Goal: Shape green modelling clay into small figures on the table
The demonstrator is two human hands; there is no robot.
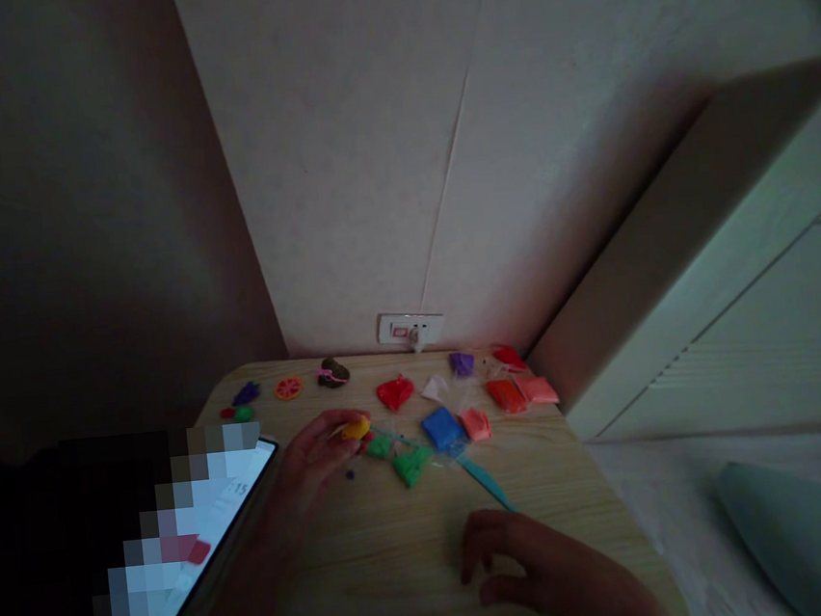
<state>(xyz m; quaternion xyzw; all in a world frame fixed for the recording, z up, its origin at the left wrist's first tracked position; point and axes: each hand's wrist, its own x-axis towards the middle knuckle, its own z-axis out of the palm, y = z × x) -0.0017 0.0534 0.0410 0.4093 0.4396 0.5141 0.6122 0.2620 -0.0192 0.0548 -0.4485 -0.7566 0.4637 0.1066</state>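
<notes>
Between the thumb and fingers of my left hand [317, 457] is a small piece of yellow modelling clay [356, 429]. Green clay [412, 465] in a clear wrapper lies just to its right, with a tiny dark blue bit [350, 475] below. My right hand [517, 554] hovers low over the near right of the table, its fingers bent and apart, with nothing seen in them. A flat teal tool [486, 481] lies just beyond those fingers. A blue clay packet [442, 428] sits by the tool's far end.
Along the wooden table's [377, 563] back stand a purple shape [245, 394], an orange slice [288, 387] and a dark brown piece [333, 373]. Red packets [395, 393] and other colours lie right of them. A phone [218, 530] rests left; a wall socket [411, 329] is behind.
</notes>
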